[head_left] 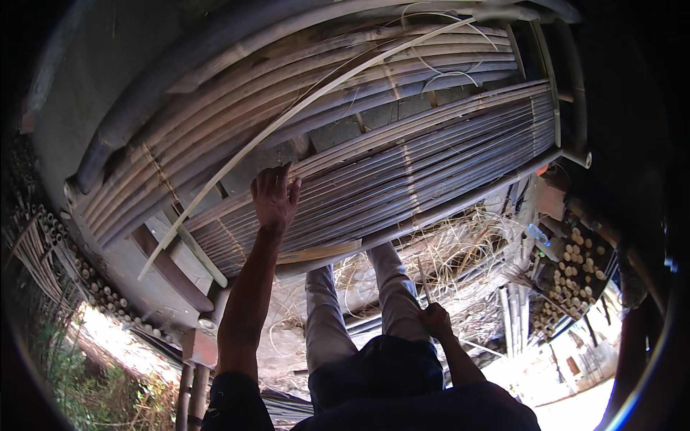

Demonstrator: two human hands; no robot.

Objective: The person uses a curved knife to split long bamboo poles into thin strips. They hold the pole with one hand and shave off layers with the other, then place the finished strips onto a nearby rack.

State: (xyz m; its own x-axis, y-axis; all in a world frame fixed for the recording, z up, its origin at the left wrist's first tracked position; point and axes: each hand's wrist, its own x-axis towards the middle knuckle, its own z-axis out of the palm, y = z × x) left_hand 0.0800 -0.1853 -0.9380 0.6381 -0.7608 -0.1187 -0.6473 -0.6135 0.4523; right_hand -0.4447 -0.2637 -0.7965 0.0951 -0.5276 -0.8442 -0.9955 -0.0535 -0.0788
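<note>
My left hand (275, 197) reaches forward over the bamboo bench seat (431, 161), at the inner edge of its slats. Its thumb stands apart from the bent fingers, and nothing shows in its grasp. By my right thigh, my right hand (435, 321) is closed around a knife (424, 286) with a narrow blade pointing away from me. The handle is hidden in the fist. A long pale bamboo strip (287, 118) lies slantwise across the bench. A short, wide, pale bamboo piece (320, 251) rests at the near edge, beside my left forearm.
Thick bamboo poles (115, 136) frame the bench's back. Thin curled strips (460, 72) lie at its far right. Shavings (460, 237) cover the ground beyond my legs. Stacked cut bamboo (575, 266) stands at right, and more bamboo ends (108, 294) at left.
</note>
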